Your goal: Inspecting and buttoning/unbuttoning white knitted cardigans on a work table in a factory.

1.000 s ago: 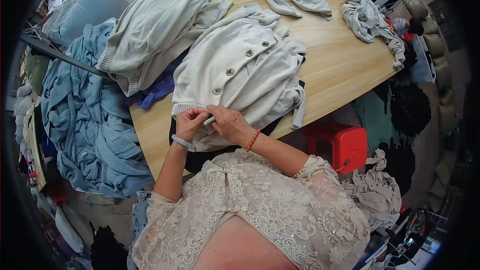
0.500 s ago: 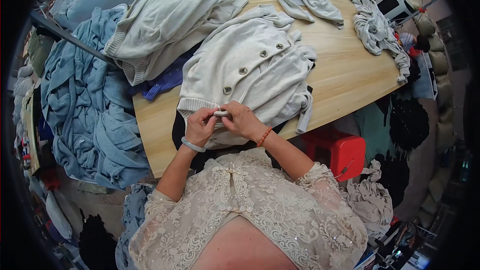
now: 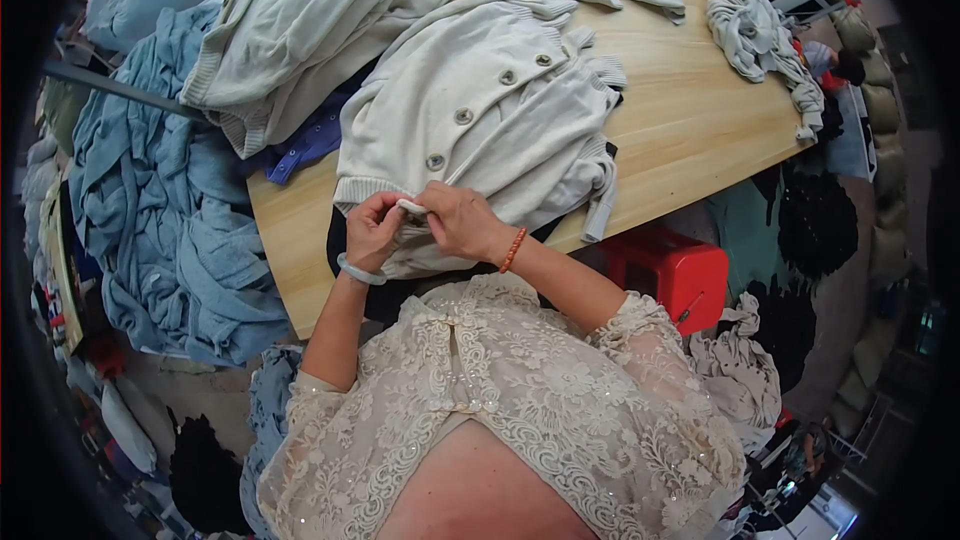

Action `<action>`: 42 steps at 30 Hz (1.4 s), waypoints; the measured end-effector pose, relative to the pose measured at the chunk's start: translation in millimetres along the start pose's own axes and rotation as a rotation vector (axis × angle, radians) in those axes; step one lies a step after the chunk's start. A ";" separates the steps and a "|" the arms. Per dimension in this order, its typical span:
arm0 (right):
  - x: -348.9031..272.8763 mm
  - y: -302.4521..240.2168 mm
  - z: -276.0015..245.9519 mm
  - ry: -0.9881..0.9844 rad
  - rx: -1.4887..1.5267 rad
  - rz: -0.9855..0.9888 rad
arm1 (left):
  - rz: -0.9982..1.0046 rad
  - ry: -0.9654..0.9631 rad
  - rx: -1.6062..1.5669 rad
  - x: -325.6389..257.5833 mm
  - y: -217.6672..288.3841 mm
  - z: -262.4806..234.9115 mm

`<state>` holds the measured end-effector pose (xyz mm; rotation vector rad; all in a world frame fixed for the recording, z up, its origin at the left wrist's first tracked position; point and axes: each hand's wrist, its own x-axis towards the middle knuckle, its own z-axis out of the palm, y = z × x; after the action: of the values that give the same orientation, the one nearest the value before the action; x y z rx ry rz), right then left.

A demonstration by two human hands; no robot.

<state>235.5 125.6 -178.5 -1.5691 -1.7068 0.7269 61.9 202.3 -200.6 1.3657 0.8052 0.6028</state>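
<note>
A cream knitted cardigan [image 3: 480, 90] with several dark, round buttons lies before me on the wooden table [image 3: 690, 120]. Both hands are at the bottom of its front edge. My left hand [image 3: 375, 230], with a pale bangle on the wrist, pinches the ribbed hem. Close beside it my right hand [image 3: 462, 225], wearing an orange beaded bracelet, grips the same edge, fingers curled. A small fold of the knit is pinched up between the two hands. Whether a button sits inside the pinch is hidden by my fingers.
A pile of pale cardigans [image 3: 310, 20] lies at the back left, over a purple garment [image 3: 305, 145]. Blue knitwear [image 3: 180, 210] is heaped at the left. A red stool [image 3: 670, 275] stands right of me. Twisted pale cloth [image 3: 745, 35] lies along the table's far right edge.
The view has shifted, so table and garments appear slightly higher and further left. Both hands keep hold of the cardigan's edge; the pinched fold is turned a little differently.
</note>
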 end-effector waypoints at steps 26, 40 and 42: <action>-8.5 15.8 -39.9 0.180 -0.247 0.014 | -0.246 -0.246 0.084 81.3 28.2 33.0; -11.9 28.2 -40.7 0.047 -0.228 0.047 | 0.204 -0.338 0.525 48.8 35.6 31.1; -9.8 29.4 -39.1 0.007 -0.249 0.062 | 0.173 -0.259 0.594 47.1 32.1 32.0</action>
<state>284.6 117.0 -179.5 -1.7974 -1.8058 0.5544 118.2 223.8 -175.3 2.0258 0.6821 0.3120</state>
